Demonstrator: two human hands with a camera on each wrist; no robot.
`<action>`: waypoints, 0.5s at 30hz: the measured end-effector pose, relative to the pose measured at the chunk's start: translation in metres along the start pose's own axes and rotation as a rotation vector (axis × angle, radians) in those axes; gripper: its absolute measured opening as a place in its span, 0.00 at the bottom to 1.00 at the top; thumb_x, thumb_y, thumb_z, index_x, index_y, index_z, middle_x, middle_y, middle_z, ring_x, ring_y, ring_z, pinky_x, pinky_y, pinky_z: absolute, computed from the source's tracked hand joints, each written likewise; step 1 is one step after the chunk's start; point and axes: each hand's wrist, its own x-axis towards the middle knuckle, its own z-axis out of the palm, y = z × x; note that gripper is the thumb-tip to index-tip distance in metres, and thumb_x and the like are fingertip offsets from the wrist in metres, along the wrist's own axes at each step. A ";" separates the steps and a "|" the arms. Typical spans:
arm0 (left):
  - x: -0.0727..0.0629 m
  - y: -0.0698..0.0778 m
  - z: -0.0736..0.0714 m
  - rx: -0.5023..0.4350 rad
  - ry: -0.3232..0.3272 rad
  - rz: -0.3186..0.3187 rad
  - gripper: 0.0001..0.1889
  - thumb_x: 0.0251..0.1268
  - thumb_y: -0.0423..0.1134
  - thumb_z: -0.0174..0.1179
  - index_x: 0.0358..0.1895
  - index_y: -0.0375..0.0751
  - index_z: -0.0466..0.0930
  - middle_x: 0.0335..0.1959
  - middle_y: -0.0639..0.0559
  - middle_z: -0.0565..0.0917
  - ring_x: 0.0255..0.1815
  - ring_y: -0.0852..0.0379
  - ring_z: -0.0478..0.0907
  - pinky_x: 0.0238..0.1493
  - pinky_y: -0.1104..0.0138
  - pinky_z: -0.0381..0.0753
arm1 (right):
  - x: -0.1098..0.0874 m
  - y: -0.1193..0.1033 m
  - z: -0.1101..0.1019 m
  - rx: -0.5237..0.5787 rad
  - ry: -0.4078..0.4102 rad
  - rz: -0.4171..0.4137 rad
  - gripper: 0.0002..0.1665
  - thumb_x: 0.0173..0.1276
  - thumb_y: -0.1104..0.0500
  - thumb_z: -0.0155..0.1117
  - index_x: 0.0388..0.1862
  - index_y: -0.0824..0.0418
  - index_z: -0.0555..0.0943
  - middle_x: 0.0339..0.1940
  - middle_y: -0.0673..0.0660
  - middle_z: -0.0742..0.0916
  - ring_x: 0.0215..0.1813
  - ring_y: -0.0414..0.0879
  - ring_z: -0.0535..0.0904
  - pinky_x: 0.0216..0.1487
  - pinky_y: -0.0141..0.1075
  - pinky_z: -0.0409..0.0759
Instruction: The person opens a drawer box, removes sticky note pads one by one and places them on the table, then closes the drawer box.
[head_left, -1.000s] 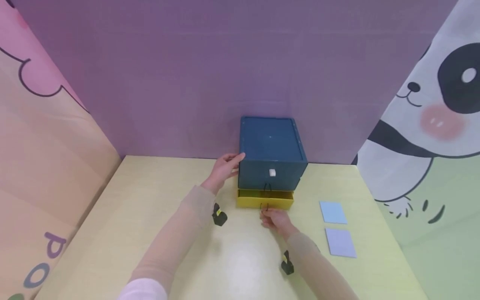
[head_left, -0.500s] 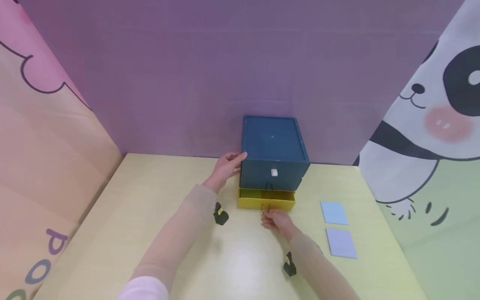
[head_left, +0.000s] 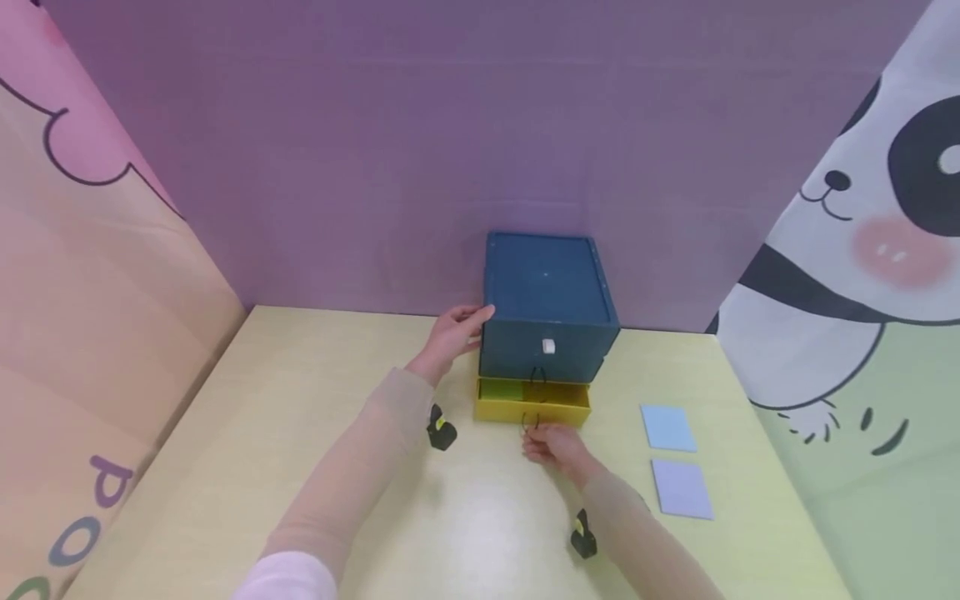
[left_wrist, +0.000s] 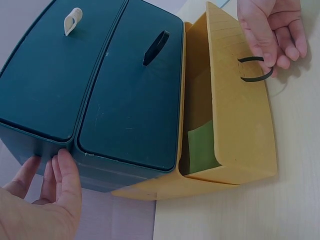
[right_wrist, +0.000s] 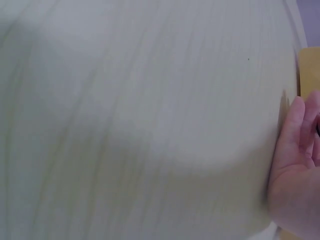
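Note:
A small drawer cabinet (head_left: 551, 279) has dark blue upper drawers and a yellow drawer (head_left: 495, 410) at the bottom. The yellow drawer is pulled partly out, and a flat green piece (left_wrist: 201, 148) lies inside at its left end. My right hand (head_left: 558, 450) pinches the black loop handle (left_wrist: 257, 79) on that drawer's front. With fingers mostly straight, my left hand (head_left: 450, 337) touches the left side of the blue part. A white tab (head_left: 548, 346) marks the top drawer, and another black loop (left_wrist: 156, 48) hangs from the blue drawer below it.
A light blue square (head_left: 668, 427) and a lilac square (head_left: 682, 488) lie flat on the pale wooden table (head_left: 300, 417), right of the cabinet. A purple backdrop (head_left: 360, 167) stands behind the cabinet, and printed cloths hang on both sides.
The yellow drawer has slid slightly farther out toward me, with my right hand on its loop. More of the green piece shows inside. My left hand stays against the cabinet.

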 end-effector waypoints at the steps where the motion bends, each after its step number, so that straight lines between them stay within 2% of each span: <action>1: 0.000 0.000 0.000 0.001 0.001 -0.004 0.31 0.62 0.54 0.61 0.63 0.40 0.69 0.62 0.45 0.73 0.59 0.46 0.72 0.63 0.55 0.74 | 0.000 0.000 -0.001 -0.002 -0.005 -0.001 0.15 0.70 0.65 0.54 0.48 0.77 0.77 0.31 0.59 0.86 0.30 0.44 0.83 0.39 0.38 0.86; 10: 0.004 0.001 0.002 0.007 -0.016 0.010 0.31 0.61 0.55 0.61 0.63 0.41 0.70 0.62 0.46 0.73 0.59 0.47 0.72 0.62 0.55 0.75 | -0.006 -0.005 -0.007 -0.058 -0.102 -0.058 0.15 0.74 0.63 0.49 0.48 0.77 0.73 0.31 0.58 0.83 0.30 0.43 0.81 0.41 0.39 0.86; 15: 0.003 -0.001 0.000 0.021 -0.008 -0.003 0.31 0.61 0.55 0.61 0.62 0.42 0.70 0.61 0.46 0.73 0.59 0.47 0.73 0.61 0.55 0.76 | -0.009 -0.003 -0.008 -0.075 -0.144 -0.053 0.16 0.75 0.62 0.48 0.48 0.75 0.72 0.32 0.57 0.81 0.31 0.43 0.80 0.43 0.39 0.85</action>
